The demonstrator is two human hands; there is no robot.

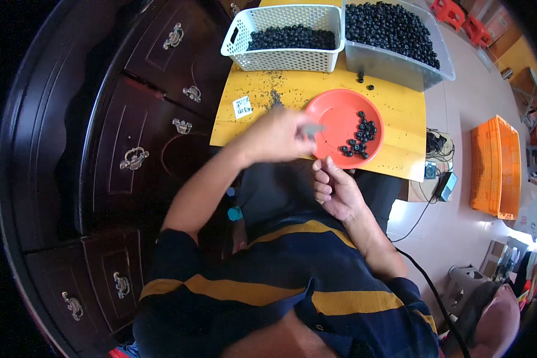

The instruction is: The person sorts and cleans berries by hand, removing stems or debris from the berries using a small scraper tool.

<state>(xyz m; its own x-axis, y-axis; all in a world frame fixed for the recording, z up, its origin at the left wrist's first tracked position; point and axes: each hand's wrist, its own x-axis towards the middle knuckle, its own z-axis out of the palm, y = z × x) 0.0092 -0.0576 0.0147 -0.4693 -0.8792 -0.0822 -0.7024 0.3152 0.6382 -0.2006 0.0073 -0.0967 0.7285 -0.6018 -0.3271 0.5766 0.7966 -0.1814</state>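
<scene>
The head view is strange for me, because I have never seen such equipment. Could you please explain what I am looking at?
There is no machine here: these are a person's two bare hands. The camera is worn on the head and looks down, and its wide fisheye lens bends straight edges near the rim.

On the yellow table is a red dish with small, round black parts in it. Behind it are a white perforated basket and a translucent bin, both holding many more.

The left hand, blurred, reaches the dish's left side; a greyish thing at its fingers looks held, but is too blurred to identify. The right hand is by the near rim, fingers curled; I cannot tell whether it holds anything.
</scene>
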